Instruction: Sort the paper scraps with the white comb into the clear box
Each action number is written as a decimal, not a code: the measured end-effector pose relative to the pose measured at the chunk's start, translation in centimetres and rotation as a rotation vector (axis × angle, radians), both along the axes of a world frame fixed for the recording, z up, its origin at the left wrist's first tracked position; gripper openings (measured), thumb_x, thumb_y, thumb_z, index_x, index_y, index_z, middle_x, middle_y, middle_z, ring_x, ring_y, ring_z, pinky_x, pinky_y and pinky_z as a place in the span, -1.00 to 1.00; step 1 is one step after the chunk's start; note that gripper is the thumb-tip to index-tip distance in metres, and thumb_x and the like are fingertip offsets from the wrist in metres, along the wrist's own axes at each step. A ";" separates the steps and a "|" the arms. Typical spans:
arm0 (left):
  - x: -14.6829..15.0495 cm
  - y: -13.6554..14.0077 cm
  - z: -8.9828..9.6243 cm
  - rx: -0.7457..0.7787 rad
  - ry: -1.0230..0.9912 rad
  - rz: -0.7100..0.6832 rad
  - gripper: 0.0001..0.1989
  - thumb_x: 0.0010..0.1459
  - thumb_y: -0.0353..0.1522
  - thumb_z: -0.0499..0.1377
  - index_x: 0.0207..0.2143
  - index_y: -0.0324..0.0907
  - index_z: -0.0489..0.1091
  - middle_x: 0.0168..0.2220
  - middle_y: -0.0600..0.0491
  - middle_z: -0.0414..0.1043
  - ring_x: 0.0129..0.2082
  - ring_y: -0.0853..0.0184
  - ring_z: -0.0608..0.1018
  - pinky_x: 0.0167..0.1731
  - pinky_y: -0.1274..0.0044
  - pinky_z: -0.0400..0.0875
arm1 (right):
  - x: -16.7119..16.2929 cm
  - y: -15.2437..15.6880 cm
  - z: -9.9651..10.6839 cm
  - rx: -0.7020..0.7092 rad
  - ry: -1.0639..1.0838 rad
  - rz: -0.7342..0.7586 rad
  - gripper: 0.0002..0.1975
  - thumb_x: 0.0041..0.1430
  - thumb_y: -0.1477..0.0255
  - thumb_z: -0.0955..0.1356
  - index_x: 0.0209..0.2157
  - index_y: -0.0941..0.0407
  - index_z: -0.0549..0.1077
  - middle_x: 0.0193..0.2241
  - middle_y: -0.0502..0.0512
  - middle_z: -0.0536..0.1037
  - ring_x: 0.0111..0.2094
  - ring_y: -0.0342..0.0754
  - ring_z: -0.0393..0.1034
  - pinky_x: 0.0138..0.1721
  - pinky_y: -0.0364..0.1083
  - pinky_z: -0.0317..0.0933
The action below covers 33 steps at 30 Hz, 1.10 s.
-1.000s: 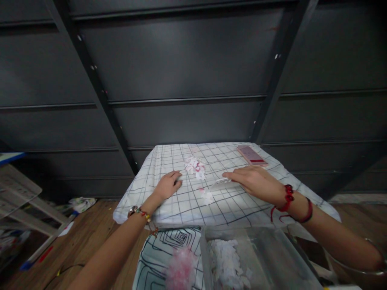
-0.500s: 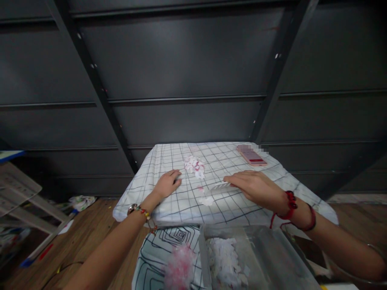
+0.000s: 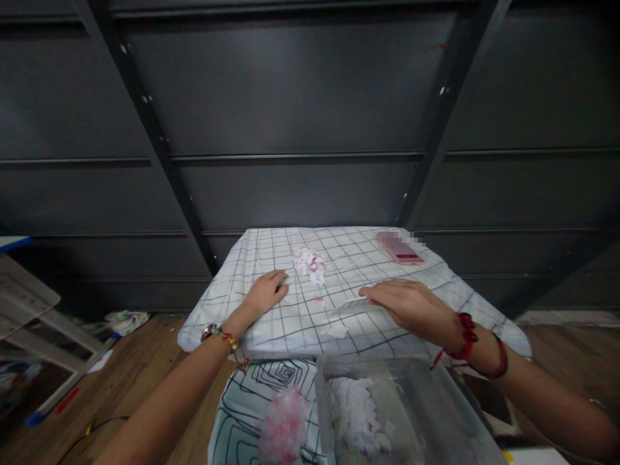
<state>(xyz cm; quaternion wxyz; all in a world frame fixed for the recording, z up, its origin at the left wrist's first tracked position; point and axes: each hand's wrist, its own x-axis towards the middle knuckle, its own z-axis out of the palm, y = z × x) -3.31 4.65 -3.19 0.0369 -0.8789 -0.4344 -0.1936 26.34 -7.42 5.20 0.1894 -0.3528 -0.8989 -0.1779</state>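
Where scraps (image 3: 309, 261) lie, cloth (image 3: 349, 250), perhaps metal wall (image 3: 295, 90)

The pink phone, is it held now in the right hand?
No, the pink phone lies on the checked cloth, beyond the right hand.

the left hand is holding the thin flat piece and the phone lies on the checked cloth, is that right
Not quite: the head view shows the thin flat piece in the right hand, not the left hand. The phone does lie on the checked cloth.
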 end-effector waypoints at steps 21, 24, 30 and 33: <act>0.0 -4.7 0.3 -0.175 0.185 -0.083 -0.49 0.21 -0.11 -0.11 0.15 -0.10 0.05 0.21 -0.05 -0.05 0.18 0.12 0.06 0.08 0.22 -0.04 | 0.0 -0.9 0.6 0.044 -0.035 -0.132 -0.69 0.04 0.67 0.16 -0.21 0.16 0.38 -0.36 0.09 0.53 -0.37 -0.10 0.40 -0.36 -0.12 0.24; 0.0 -4.8 0.4 -0.171 0.194 -0.075 -0.49 0.21 -0.11 -0.11 0.15 -0.10 0.05 0.21 -0.04 -0.05 0.18 0.13 0.06 0.08 0.24 -0.05 | -0.6 0.2 0.4 0.027 -0.117 -0.185 -0.66 0.01 0.70 0.16 -0.21 0.16 0.38 -0.40 0.08 0.52 -0.40 -0.10 0.39 -0.38 -0.13 0.22; 0.0 -4.9 0.4 -0.170 0.199 -0.071 -0.49 0.21 -0.11 -0.11 0.15 -0.12 0.05 0.21 -0.07 -0.05 0.18 0.14 0.07 0.08 0.22 -0.05 | -1.5 0.8 0.4 0.081 -0.178 -0.183 -0.70 0.03 0.69 0.18 -0.24 0.16 0.39 -0.47 0.05 0.50 -0.45 -0.11 0.36 -0.43 -0.13 0.14; 0.0 -4.8 0.3 -0.165 0.185 -0.073 -0.49 0.21 -0.11 -0.10 0.15 -0.11 0.06 0.21 -0.06 -0.04 0.17 0.14 0.07 0.08 0.22 -0.04 | -1.6 1.0 0.3 0.106 -0.173 -0.183 -0.71 0.03 0.69 0.19 -0.25 0.15 0.39 -0.50 0.03 0.48 -0.48 -0.12 0.33 -0.44 -0.14 0.11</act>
